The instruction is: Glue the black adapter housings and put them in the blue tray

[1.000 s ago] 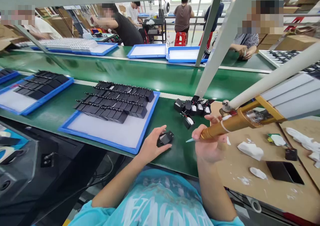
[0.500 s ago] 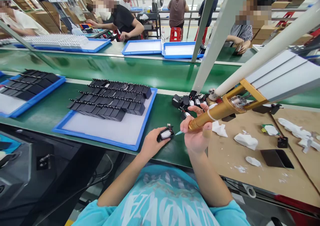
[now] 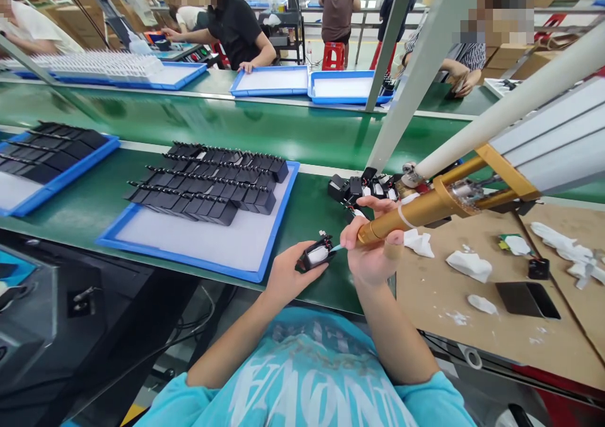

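Between thumb and fingers, my left hand (image 3: 288,271) grips a small black housing (image 3: 316,255) with a white part inside and thin wires at its top. My right hand (image 3: 375,244) is wrapped round a gold dispensing gun (image 3: 420,210), whose pale blue nozzle (image 3: 337,248) points left and reaches the housing's right edge. Whether the tip touches the inside cannot be made out. Just beyond my right hand lies a pile of black housings (image 3: 354,187) with wires. To the left, rows of black boxes (image 3: 208,187) stand in a blue-rimmed tray (image 3: 258,269).
Brown cardboard (image 3: 439,301) on the right bears white lumps (image 3: 469,266) and an open black case (image 3: 524,299). A slanting metal post (image 3: 406,80) rises beyond the pile. Another tray of black boxes (image 3: 57,150) is at far left. People work across the green line.
The nozzle tip has come up to the black housing, closing the small gap. The housing is tilted a little more. Across the line, a person in black has shifted an arm to a tray.
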`<state>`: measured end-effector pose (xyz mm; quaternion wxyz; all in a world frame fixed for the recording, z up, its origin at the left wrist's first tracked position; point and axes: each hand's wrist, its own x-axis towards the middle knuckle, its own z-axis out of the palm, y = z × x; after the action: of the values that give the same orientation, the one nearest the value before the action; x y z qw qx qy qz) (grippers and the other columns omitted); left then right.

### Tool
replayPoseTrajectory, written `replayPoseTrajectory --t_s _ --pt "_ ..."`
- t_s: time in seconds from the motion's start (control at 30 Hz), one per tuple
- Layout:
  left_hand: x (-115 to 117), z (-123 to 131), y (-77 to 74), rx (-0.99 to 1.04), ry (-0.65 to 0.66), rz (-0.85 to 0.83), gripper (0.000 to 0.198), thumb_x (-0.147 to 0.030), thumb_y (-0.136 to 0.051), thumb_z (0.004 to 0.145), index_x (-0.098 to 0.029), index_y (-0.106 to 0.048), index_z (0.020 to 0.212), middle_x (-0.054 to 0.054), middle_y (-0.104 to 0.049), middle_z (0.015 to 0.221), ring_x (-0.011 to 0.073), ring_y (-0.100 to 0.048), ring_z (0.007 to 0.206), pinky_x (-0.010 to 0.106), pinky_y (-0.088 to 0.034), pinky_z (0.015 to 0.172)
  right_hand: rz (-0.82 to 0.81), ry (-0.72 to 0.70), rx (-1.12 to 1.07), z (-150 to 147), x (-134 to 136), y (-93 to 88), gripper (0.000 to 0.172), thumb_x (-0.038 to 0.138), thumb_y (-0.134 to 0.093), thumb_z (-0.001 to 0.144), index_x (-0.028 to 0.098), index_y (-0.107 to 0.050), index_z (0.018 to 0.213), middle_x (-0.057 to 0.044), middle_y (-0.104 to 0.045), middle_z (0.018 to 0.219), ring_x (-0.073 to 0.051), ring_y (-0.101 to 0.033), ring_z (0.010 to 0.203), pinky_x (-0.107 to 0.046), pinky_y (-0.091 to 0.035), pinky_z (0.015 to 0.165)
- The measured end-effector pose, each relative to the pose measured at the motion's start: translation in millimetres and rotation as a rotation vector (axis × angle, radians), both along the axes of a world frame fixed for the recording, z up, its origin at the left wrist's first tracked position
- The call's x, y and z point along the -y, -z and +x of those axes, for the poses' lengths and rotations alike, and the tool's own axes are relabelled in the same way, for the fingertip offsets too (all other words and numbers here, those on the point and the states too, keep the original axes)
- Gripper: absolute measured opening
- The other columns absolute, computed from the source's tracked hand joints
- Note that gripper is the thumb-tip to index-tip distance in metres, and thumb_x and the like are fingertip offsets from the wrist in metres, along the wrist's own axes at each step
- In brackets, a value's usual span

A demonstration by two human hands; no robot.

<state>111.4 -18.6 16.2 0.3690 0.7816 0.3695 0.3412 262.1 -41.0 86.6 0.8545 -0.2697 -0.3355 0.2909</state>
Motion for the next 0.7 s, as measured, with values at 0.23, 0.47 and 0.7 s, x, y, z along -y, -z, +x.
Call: replayPoseTrajectory --t_s 0.23,0.47,0.7 --pt "2 1 0.2 0.021 -0.007 0.015 0.033 -0.027 -0.073 0.076 -0.021 -0.063 0.107 0.001 -0.072 0.096 0.0128 -0.066 0.073 0.021 -0.055 0.062 0.0 0.021 0.023 0 0 -0.5 0.036 0.054 -0.054 0.08 0.027 -0.057 0.104 -0.001 -0.059 0.104 -0.003 -0.052 0.039 -0.024 -0.045 0.034" --pt "0 3 4.2 0.011 -0.022 0.018 0.032 -0.027 -0.072 0.077 -0.021 -0.061 0.106 0.0 -0.072 0.093 0.0135 -0.067 0.074 0.023 -0.056 0.065 0.022 0.032 0.025 -3 -2 -4.2 0.04 0.057 -0.05 0.081 0.029 -0.059 0.109 -0.002 -0.059 0.102 -0.005 -0.052 0.038 -0.026 -0.045 0.033" --pt "-2 12 8.0 -0.021 -0.015 -0.004 0.03 -0.03 -0.071 0.078 -0.022 -0.059 0.105 0.001 -0.072 0.094 0.0158 -0.069 0.077 0.027 -0.057 0.069 -0.028 0.023 0.047 -10 -3 -7.2 0.04 0.058 -0.048 0.082 0.031 -0.054 0.111 -0.002 -0.059 0.104 -0.005 -0.05 0.039 -0.028 -0.046 0.034"
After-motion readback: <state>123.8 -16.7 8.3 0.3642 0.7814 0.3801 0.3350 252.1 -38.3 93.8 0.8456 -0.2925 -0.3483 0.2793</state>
